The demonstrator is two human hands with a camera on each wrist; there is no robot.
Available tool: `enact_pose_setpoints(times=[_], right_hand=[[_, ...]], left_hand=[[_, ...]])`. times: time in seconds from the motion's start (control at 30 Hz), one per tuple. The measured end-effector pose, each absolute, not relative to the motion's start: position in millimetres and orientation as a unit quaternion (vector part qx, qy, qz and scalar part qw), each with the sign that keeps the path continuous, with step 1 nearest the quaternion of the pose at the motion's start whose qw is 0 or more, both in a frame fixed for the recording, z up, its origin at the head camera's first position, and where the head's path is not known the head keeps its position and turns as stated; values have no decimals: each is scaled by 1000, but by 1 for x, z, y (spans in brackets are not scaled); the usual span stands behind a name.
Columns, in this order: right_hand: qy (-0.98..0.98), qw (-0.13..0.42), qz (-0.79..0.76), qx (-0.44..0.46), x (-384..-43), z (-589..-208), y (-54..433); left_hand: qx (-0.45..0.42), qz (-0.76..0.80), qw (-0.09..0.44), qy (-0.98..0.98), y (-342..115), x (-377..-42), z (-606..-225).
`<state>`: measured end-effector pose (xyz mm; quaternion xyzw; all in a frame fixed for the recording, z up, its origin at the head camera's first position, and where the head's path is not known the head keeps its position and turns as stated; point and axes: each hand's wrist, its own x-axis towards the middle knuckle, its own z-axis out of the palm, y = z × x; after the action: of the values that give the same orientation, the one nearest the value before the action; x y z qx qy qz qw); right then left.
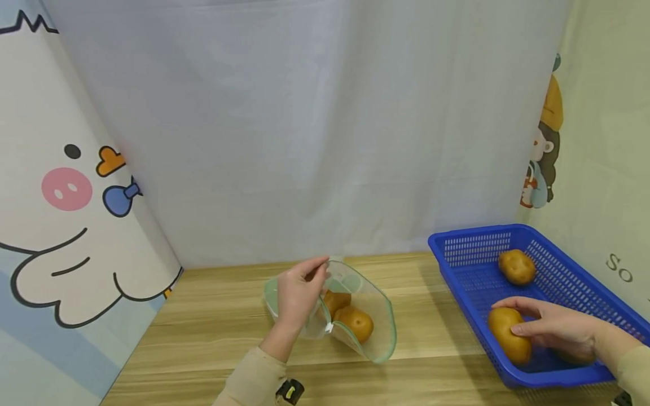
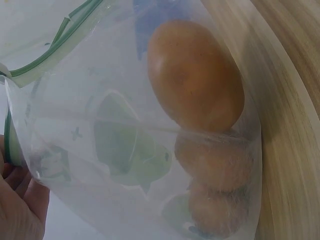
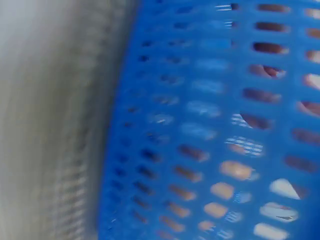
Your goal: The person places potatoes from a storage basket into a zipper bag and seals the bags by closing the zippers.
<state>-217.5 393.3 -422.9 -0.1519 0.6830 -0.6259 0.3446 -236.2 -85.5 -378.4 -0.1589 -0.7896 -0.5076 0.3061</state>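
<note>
My left hand (image 1: 299, 293) pinches the rim of a translucent zip bag (image 1: 383, 316) with green edging, holding its mouth open towards the right. Potatoes (image 1: 357, 323) lie inside; through the bag wall in the left wrist view I make out three, the largest potato (image 2: 195, 75) nearest the opening. Over at the right, my right hand (image 1: 563, 330) grips a potato (image 1: 508, 336) between thumb and fingers, within the near part of a blue plastic basket (image 1: 467, 299). In the right wrist view the slotted basket wall (image 3: 200, 115) covers most of that hand.
Another potato (image 1: 517, 267) sits towards the back of the basket, and one more potato (image 1: 574, 357) shows partly under my right hand. Bag and basket stand apart on a wood-grain table (image 1: 421, 349). A pale curtain (image 1: 304, 141) hangs behind.
</note>
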Motion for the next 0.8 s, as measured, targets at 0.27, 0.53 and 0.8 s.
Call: enact_pose_setpoints(times=[0.27,0.53,0.8], right_hand=[[703,247,-631,-216,-221,-392,383],[750,121,-592,-269,-210,-359,336],[751,32,-567,-337,-200,-351,263]], left_hand=[[-153,-499,307,-796,-86,-236,-377],[-148,-485,310,-804,-85,-237,-376],[-149,-511,289,-795,-83,-235,-374]])
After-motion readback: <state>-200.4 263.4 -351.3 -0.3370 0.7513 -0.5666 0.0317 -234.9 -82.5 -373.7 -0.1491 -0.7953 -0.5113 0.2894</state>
